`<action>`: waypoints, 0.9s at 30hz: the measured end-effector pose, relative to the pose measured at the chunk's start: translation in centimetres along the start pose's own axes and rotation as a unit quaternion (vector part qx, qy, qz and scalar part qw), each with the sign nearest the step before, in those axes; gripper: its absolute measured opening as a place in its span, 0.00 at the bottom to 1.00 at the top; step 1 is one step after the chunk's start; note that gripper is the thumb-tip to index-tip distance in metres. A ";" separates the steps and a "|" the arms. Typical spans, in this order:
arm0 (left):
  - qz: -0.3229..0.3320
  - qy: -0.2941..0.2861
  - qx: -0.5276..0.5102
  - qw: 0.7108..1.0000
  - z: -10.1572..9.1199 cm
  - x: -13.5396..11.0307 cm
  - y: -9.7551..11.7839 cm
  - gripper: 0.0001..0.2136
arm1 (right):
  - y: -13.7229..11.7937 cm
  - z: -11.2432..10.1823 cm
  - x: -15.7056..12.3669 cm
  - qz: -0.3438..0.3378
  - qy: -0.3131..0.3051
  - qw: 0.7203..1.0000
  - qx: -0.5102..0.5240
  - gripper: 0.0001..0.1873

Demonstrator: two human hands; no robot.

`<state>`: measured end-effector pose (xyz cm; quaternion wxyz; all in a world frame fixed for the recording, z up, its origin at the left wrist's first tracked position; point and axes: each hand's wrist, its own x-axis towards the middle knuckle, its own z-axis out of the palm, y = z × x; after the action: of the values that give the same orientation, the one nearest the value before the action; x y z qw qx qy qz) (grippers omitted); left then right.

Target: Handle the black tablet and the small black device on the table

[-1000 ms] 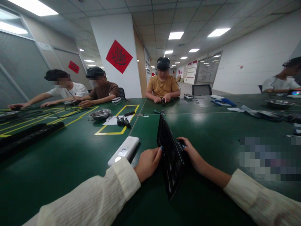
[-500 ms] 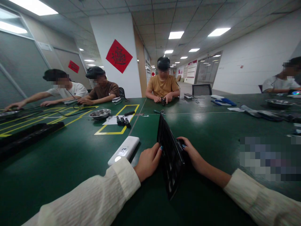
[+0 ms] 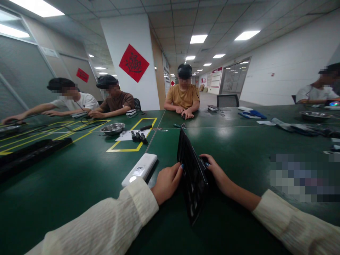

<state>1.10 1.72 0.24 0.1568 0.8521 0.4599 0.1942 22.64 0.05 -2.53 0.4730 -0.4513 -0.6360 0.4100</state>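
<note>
A flat black tray-like panel (image 3: 191,177) stands on its edge on the green table (image 3: 79,184), tilted, between my two hands. My left hand (image 3: 166,183) is curled, its fingertips pressed against the panel's left face. On the right side, my right hand (image 3: 215,171) grips the panel's upper edge with bent fingers. Both arms wear cream sleeves. A white power bank (image 3: 140,169) lies just left of my left hand.
A yellow-taped rectangle holds small black parts (image 3: 139,136), white paper and a metal bowl (image 3: 112,129). Long black trays (image 3: 32,150) lie at the left. Several other people sit around the table's far side. A second metal bowl (image 3: 315,115) and blue items are at the right.
My hands and the panel have held still. The person in the yellow shirt lowered both hands to the table; the person at far left shifted an arm.
</note>
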 end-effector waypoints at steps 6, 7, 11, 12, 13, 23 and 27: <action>0.020 0.001 -0.004 1.000 0.0 -0.1 -0.2 0.20 | 0.4 0.0 0.1 0.017 0.000 1.000 0.017 0.20; 0.023 0.001 -0.005 1.000 0.1 -0.1 -0.2 0.20 | 0.3 0.0 0.1 0.019 -0.003 1.000 0.017 0.20; 0.016 -0.009 -0.007 1.000 0.2 0.0 -0.2 0.24 | 0.1 0.0 0.0 0.017 -0.009 1.000 0.016 0.20; 0.011 -0.013 -0.005 1.000 0.2 0.0 -0.2 0.24 | 0.2 -0.1 0.1 0.017 -0.009 1.000 0.017 0.20; 0.006 -0.015 -0.002 1.000 0.2 0.1 -0.1 0.25 | 0.3 -0.1 0.2 0.017 -0.008 1.000 0.019 0.20; -0.024 0.003 0.013 1.000 0.2 0.1 0.0 0.13 | 0.0 0.1 0.0 0.011 -0.003 1.000 -0.001 0.20; -0.021 0.008 0.015 1.000 0.1 -0.1 0.1 0.13 | -0.5 0.1 -0.2 0.002 -0.006 1.000 -0.013 0.20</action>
<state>1.19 1.61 0.19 0.1439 0.8432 0.4815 0.1910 22.45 -0.27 -2.12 0.4624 -0.4563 -0.6433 0.4052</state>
